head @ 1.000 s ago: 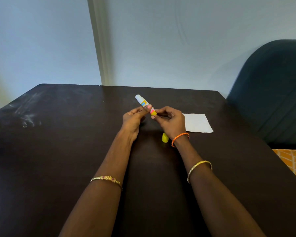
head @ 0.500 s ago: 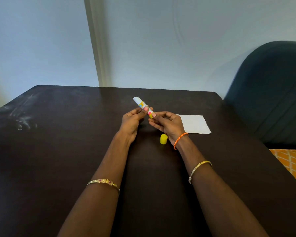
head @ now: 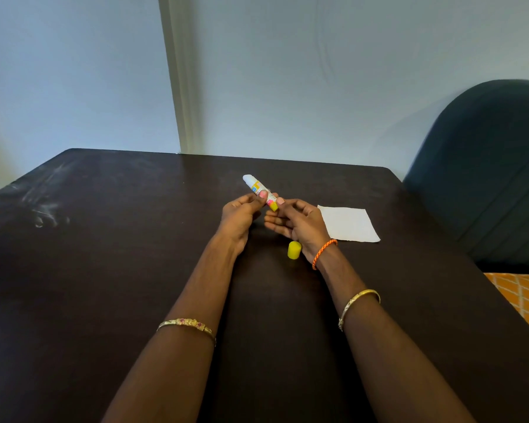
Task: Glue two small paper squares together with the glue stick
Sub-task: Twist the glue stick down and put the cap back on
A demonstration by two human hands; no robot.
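Note:
An uncapped glue stick [head: 255, 187], white with a yellow base, is held above the dark table [head: 104, 254], its white tip pointing up and away to the left. My left hand [head: 242, 215] pinches its body between thumb and fingers. My right hand [head: 297, 221] pinches the yellow base end with thumb and forefinger, its other fingers loosely spread. The yellow cap [head: 294, 250] stands on the table just beside my right wrist. White paper [head: 348, 224] lies flat to the right of my right hand; I cannot tell whether it is one square or two stacked.
A dark blue chair back [head: 486, 166] stands at the table's right edge, with orange patterned fabric [head: 526, 297] below it. A pale wall rises behind the table's far edge. Chalky smudges mark the far left of the tabletop.
The glue stick and both hands stay in nearly the same place. My right fingers have shifted on the yellow base end, opening slightly from a tighter curl.

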